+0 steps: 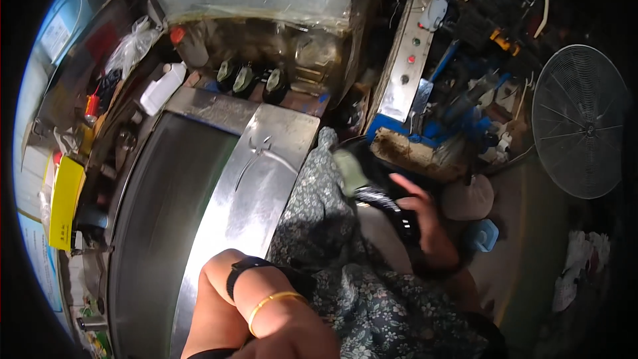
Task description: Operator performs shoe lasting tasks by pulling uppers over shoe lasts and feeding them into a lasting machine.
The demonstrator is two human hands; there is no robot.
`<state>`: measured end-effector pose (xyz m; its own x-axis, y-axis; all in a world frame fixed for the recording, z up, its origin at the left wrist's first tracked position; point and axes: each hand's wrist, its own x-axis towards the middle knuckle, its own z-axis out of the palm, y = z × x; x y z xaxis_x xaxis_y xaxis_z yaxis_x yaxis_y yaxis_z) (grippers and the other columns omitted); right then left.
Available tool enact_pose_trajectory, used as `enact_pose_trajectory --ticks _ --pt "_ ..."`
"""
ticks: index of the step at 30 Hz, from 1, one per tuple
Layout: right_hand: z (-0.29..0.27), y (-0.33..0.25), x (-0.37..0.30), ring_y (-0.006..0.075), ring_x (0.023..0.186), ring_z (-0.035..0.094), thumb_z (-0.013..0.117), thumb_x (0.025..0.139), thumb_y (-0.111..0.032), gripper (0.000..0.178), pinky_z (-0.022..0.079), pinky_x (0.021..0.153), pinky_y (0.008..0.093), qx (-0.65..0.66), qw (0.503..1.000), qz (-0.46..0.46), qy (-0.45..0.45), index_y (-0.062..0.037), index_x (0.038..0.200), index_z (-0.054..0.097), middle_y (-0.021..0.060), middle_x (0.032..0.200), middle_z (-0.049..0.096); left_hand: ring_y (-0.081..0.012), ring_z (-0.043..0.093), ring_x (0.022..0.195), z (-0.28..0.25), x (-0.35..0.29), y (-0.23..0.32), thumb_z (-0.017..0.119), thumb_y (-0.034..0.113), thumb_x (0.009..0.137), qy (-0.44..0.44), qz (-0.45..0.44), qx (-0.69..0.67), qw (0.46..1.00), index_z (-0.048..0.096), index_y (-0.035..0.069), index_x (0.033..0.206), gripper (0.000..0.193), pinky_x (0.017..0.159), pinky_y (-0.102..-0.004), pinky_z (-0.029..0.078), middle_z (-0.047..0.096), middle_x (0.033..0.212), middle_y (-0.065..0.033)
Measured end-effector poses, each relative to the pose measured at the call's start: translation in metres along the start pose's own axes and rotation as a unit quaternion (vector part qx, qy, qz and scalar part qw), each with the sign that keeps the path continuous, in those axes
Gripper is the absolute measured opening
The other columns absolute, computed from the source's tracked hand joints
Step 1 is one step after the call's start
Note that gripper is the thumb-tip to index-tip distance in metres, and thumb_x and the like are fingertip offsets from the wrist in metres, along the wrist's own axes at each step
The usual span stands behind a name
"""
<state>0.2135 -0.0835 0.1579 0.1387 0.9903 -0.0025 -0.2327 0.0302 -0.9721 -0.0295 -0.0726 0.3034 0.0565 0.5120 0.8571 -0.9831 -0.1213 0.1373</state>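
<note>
A dark shoe point(379, 195) with an olive-green part at one end and pale shiny bands lies tilted over my lap. At its near right end, my right hand point(426, 218) grips it, one finger stretched out to the left; the hand is slightly blurred. Floral dark cloth point(319, 193) covers my lap under the shoe. My left arm bends at the lower edge, with a black strap point(243, 270) and a yellow bangle point(271, 304). Of my left hand point(296, 340) only a part shows, low by my body, with its fingers hidden.
A dark conveyor belt point(169, 199) with a metal edge plate point(242, 193) runs along my left. Several similar shoes point(243, 80) stand at its far end. Ahead right is a blue machine with a button panel point(409, 60). A large fan point(588, 126) stands at the right.
</note>
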Motion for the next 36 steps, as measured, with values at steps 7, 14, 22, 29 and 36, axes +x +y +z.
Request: enact_pose_trajectory --ticks 7,14,22,29,36 --pt "-0.185 -0.061 0.018 0.0158 0.114 0.056 0.068 0.071 -0.005 0.064 0.046 0.094 0.0293 -0.241 0.912 -0.109 0.313 -0.0013 0.134 0.056 0.0089 0.127 0.061 -0.0218 0.061 0.099 -0.009 -0.009 -0.044 0.063 0.021 0.095 -0.042 0.02 -0.103 0.994 0.06 0.01 0.121 0.029 0.079 -0.0289 0.058 0.061 0.117 -0.0082" --pt "-0.312 -0.147 0.112 0.0296 0.119 0.058 0.073 0.067 -0.019 0.061 0.044 0.099 0.0316 -0.596 0.666 -0.207 0.398 0.0011 0.124 0.061 0.0181 0.127 0.061 -0.0223 0.061 0.085 0.009 -0.004 -0.07 0.06 0.026 0.096 0.063 -0.012 0.007 0.998 0.065 0.008 0.109 0.023 0.07 -0.0284 0.054 0.067 0.101 -0.0094" --pt "-0.359 -0.171 0.162 0.0297 0.117 0.06 0.073 0.062 -0.025 0.067 0.045 0.098 0.0321 -0.599 0.731 -0.09 0.314 -0.0069 0.125 0.063 0.0189 0.133 0.057 -0.0185 0.06 0.087 0.011 -0.007 -0.093 0.055 0.03 0.098 0.068 0.051 0.103 0.991 0.066 0.015 0.106 0.02 0.073 -0.0286 0.047 0.069 0.103 -0.0014" --pt "-0.352 -0.136 0.154 0.0408 0.12 0.054 0.073 0.069 -0.042 0.075 0.044 0.101 0.0434 -0.695 0.631 -0.116 0.325 -0.0134 0.136 0.054 0.0165 0.138 0.053 -0.0186 0.059 0.086 0.013 0.004 -0.083 0.058 0.031 0.097 0.026 -0.084 0.062 0.994 0.066 0.016 0.103 0.018 0.074 -0.0304 0.046 0.069 0.104 -0.0005" --pt "-0.31 -0.1 0.146 0.0478 0.138 0.027 0.064 0.084 -0.037 0.068 0.031 0.11 0.0539 -0.759 0.513 -0.079 0.394 -0.0247 0.146 0.04 0.0088 0.154 0.034 -0.0193 0.059 0.09 0.02 -0.005 -0.083 0.057 0.03 0.097 0.029 -0.081 0.067 0.994 0.066 0.017 0.109 0.021 0.077 -0.0316 0.046 0.069 0.109 0.0025"
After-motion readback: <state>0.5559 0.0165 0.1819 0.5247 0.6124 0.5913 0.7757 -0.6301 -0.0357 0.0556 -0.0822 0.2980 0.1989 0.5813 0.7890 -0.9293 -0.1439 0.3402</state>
